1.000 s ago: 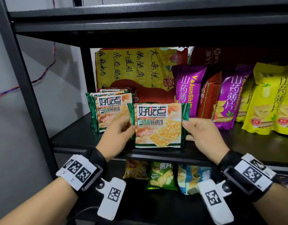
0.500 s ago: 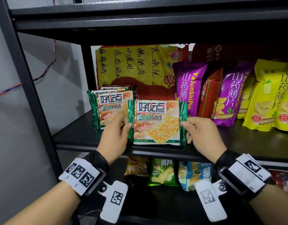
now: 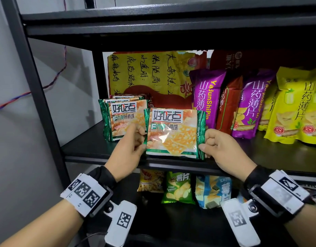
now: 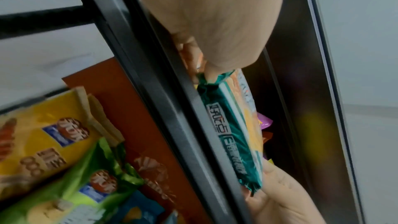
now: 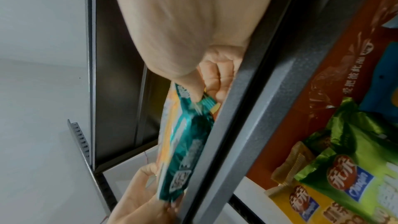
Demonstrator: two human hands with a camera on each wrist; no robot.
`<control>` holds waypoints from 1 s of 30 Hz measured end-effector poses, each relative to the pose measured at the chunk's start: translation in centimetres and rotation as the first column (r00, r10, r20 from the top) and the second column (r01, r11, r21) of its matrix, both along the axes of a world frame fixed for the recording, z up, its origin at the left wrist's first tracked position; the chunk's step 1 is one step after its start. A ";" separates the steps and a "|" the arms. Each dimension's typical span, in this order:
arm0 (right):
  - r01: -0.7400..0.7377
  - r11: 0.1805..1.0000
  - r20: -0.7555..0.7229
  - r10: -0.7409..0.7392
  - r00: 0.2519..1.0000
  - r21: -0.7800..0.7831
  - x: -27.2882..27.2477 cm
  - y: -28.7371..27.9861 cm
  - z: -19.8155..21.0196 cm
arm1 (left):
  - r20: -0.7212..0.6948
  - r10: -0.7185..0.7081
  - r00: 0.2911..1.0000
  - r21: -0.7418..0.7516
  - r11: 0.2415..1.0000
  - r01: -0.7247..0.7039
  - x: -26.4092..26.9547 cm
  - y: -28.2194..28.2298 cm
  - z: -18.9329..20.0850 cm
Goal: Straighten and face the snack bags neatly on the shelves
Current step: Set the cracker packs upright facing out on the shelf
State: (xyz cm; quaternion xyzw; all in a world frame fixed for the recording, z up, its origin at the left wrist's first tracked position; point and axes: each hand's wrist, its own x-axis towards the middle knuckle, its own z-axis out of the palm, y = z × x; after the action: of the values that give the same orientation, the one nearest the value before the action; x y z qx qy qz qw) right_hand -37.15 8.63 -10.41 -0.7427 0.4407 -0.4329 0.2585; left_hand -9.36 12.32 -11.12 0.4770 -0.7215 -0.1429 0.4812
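A green-edged walnut cracker bag (image 3: pixel 173 132) stands upright at the front of the middle shelf (image 3: pixel 93 148), label facing me. My left hand (image 3: pixel 136 139) pinches its left sealed edge and my right hand (image 3: pixel 207 141) pinches its right sealed edge. The left wrist view shows the cracker bag (image 4: pixel 232 134) edge-on just above the shelf lip, gripped by my left hand (image 4: pixel 204 67). From the right wrist, the cracker bag (image 5: pixel 185 142) is pinched by my right hand (image 5: pixel 202 94). A stack of matching bags (image 3: pixel 123 120) stands behind and to the left.
Purple yam chip bags (image 3: pixel 207 97), a red bag (image 3: pixel 228 104) and yellow bags (image 3: pixel 296 107) stand to the right. A big yellow-and-red bag (image 3: pixel 150 75) leans against the back. Chip bags (image 3: pixel 178 188) sit on the lower shelf. A black post (image 3: pixel 34 86) borders the left.
Both hands have shifted the held cracker bag slightly back and right on the shelf; the grip on both edges is unchanged.
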 end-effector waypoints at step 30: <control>0.035 0.999 0.372 -0.027 0.928 -0.014 1.1 0.9 3.6 | -0.426 -0.039 0.904 -0.283 0.955 -0.092 -1.4 0.3 3.4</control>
State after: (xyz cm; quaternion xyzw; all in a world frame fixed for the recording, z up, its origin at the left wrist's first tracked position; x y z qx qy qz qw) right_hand -36.04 9.51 -6.79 -0.6430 0.3911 -0.5741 0.3226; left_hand -10.78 12.63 -7.77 0.3661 -0.6051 -0.1274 0.6954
